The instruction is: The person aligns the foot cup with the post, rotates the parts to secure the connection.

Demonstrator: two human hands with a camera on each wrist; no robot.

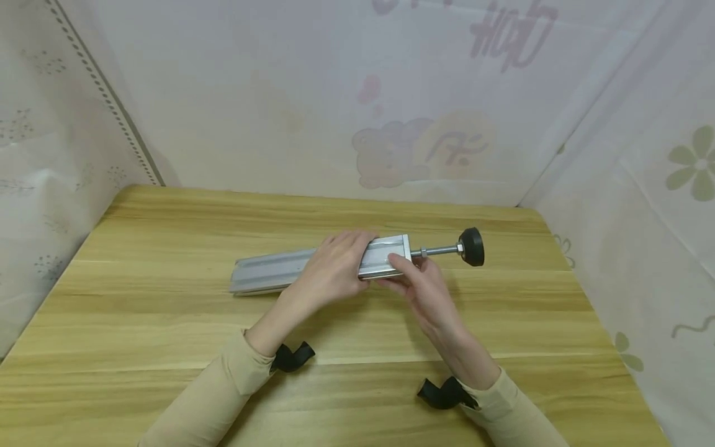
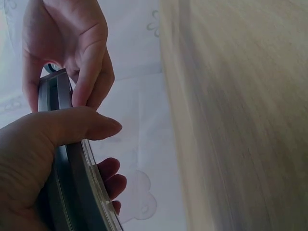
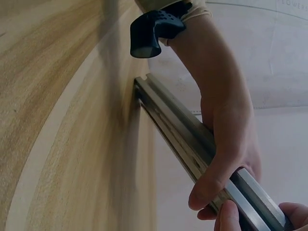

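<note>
Since the metal bar [image 1: 274, 268] is long & prob. awkward to manage one-handed, both hands are clamped on it, just beside each other. Left hand [image 1: 335, 264] grips it from above, right of its middle, w/ fingers over the far edge & thumb on the near side, prob. to carry most of the weight. Right hand [image 1: 430, 295] holds the right end: thumb on the top face, fingers below, seemingly b/c that end needs support & fine control.

Bar lies crosswise over the middle of the table [image 1: 530, 310], right end raised, left end low; can't tell if that end touches the wood, tho resting it there would steady the bar.

From the right end sticks a threaded rod [image 1: 441, 250] w/ a black foot [image 1: 472, 247] at its tip, held clear of the tabletop, & both hands are off it, so prob. it's the bar itself being handled. Black wrist mounts [image 1: 293, 357] sit under the sleeves [image 1: 237, 366], clear of the grip.
</note>
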